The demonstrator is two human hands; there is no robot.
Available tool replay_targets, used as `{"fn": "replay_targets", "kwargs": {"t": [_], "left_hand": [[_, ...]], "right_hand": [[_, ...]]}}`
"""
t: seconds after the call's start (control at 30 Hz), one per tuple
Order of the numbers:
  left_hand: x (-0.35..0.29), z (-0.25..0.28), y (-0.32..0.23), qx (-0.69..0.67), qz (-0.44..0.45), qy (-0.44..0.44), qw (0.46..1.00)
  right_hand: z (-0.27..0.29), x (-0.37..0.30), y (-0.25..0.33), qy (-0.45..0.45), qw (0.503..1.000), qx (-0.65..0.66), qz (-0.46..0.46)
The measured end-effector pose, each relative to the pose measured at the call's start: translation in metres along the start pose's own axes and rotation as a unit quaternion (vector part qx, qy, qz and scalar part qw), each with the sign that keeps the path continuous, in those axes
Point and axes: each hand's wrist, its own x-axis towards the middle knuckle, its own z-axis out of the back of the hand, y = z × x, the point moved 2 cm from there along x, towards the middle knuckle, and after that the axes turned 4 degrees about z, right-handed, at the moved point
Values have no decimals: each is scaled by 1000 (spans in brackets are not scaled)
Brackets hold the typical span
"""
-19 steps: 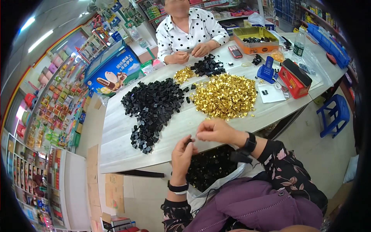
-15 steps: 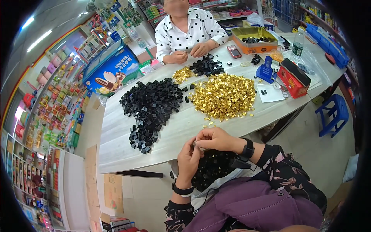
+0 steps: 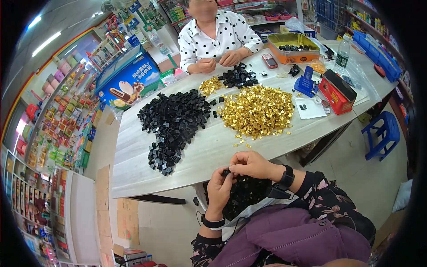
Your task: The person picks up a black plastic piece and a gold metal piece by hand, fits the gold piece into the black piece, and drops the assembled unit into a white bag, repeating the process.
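Right at the table edge, the left hand (image 3: 219, 190) and right hand (image 3: 251, 164) meet fingertip to fingertip, pinching one small black piece (image 3: 226, 172) between them. Just below, a heap of black pieces (image 3: 247, 193) fills the lap. On the white table (image 3: 133, 178) lie a large pile of black parts (image 3: 175, 122) and a gold pile (image 3: 258, 109). Across it, a person in a dotted shirt (image 3: 220, 38) works near an orange tin (image 3: 293, 51)

Bright even shop light, sharp centre, warped black rim
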Motion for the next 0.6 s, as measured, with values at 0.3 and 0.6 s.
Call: {"fn": "replay_targets", "kwargs": {"t": [0.3, 0.6], "left_hand": [[-9, 2, -4, 31, -38, -49, 998], [-20, 5, 1, 249, -126, -41, 959]], "right_hand": [[-1, -1, 2, 15, 998, -42, -43], [-1, -13, 8, 51, 985, -161, -27]]}}
